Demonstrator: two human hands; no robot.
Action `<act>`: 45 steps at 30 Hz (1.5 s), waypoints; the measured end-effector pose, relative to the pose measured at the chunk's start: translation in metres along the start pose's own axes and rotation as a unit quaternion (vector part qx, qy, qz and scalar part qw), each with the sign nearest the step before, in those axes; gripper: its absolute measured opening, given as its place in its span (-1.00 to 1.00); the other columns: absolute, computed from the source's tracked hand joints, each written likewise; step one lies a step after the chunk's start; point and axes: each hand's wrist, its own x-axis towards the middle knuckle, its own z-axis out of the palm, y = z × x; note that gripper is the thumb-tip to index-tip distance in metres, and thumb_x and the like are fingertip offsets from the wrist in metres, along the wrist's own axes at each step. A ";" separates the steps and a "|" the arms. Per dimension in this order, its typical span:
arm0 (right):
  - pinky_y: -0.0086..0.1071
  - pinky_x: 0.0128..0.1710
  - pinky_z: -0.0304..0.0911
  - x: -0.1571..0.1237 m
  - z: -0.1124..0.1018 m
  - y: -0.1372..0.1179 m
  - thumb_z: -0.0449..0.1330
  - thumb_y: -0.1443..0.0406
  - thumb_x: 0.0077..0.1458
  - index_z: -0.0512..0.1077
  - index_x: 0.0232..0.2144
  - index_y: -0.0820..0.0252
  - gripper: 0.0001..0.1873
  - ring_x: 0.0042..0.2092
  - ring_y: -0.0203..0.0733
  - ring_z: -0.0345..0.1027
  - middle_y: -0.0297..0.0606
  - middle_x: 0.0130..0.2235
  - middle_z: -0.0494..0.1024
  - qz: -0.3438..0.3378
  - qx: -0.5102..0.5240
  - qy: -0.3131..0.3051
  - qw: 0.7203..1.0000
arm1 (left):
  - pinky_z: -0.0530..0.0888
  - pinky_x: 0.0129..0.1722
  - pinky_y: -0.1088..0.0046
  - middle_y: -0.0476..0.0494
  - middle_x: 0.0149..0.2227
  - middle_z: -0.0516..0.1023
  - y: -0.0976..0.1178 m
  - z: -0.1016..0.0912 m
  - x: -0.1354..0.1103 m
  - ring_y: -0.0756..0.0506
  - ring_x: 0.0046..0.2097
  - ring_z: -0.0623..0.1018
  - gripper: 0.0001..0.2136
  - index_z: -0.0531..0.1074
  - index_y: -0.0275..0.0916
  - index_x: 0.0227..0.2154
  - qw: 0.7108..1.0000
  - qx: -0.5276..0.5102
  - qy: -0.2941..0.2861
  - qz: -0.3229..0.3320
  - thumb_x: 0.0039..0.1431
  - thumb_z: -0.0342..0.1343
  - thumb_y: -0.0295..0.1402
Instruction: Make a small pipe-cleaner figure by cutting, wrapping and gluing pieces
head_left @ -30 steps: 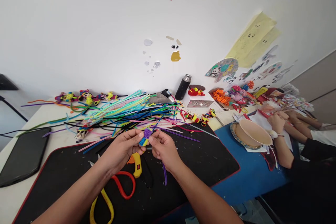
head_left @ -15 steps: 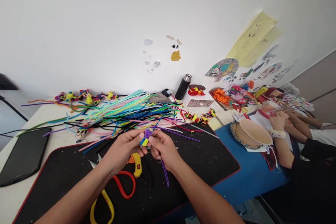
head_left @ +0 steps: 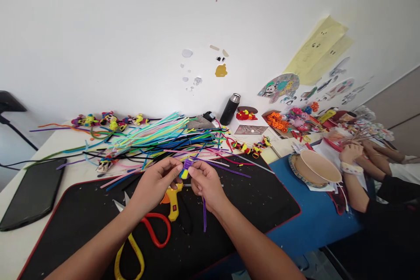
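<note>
Between my two hands is a small pipe-cleaner figure, purple at the top with yellow and blue below. My left hand pinches its left side between thumb and fingers. On the other side, my right hand grips it with thumb and curled fingers. A purple pipe cleaner hangs down below the right hand. Under the left hand, a yellow hot glue gun lies on the black mat. Scissors with a red and a yellow handle lie partly beneath my left forearm.
A heap of coloured pipe cleaners spreads behind the mat. A black tablet lies at left. Finished figures, a black bottle and a white box stand along the wall. At right are a bowl and another person's arm.
My hands have shifted slightly and the fingers of the left hand have raised and loosened a little around the figure. The hanging purple pipe cleaner now points more straight down.
</note>
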 end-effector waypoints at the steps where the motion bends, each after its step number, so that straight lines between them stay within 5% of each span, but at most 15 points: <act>1: -0.55 -0.71 -0.24 0.000 0.000 0.000 0.54 -0.01 -0.02 0.39 -0.36 0.13 -0.51 -0.70 -0.50 -0.22 -0.70 -0.73 0.15 -0.003 -0.002 0.003 1.000 | 0.55 -0.42 0.42 -0.01 -0.44 0.54 0.000 0.000 -0.001 -0.09 -0.42 0.59 -0.58 0.52 -0.18 -0.31 1.000 0.009 -0.005 0.003 0.22 0.23 0.12; 9: -0.56 -0.73 -0.23 0.001 0.003 0.003 0.53 -0.03 -0.03 0.34 -0.35 0.10 -0.48 -0.72 -0.50 -0.19 -0.72 -0.73 0.17 0.002 -0.021 -0.001 1.000 | 0.57 -0.28 0.36 -0.03 -0.36 0.61 -0.011 0.000 -0.002 -0.12 -0.29 0.60 -0.69 0.47 -0.17 -0.25 1.000 0.022 -0.002 0.019 0.14 0.35 -0.08; 25: -0.50 -0.71 -0.18 -0.001 -0.002 0.002 0.46 -0.09 0.03 0.41 -0.42 0.14 -0.51 -0.70 -0.47 -0.13 -0.66 -0.69 0.16 -0.011 -0.097 -0.025 0.995 | 0.62 -0.25 0.33 -0.03 -0.37 0.69 -0.010 -0.009 0.009 -0.09 -0.37 0.66 -0.50 0.58 -0.21 -0.23 0.987 -0.133 0.002 -0.085 -0.13 0.55 0.00; 45: -0.49 -0.68 -0.13 -0.004 -0.006 0.010 0.39 -0.09 0.14 0.41 -0.42 0.13 -0.54 -0.68 -0.44 -0.07 -0.62 -0.68 0.19 -0.048 -0.166 -0.010 0.985 | 0.60 -0.30 0.34 0.01 -0.42 0.63 -0.012 -0.010 0.010 -0.09 -0.40 0.62 -0.59 0.51 -0.19 -0.26 0.992 -0.110 0.022 -0.055 -0.07 0.52 -0.10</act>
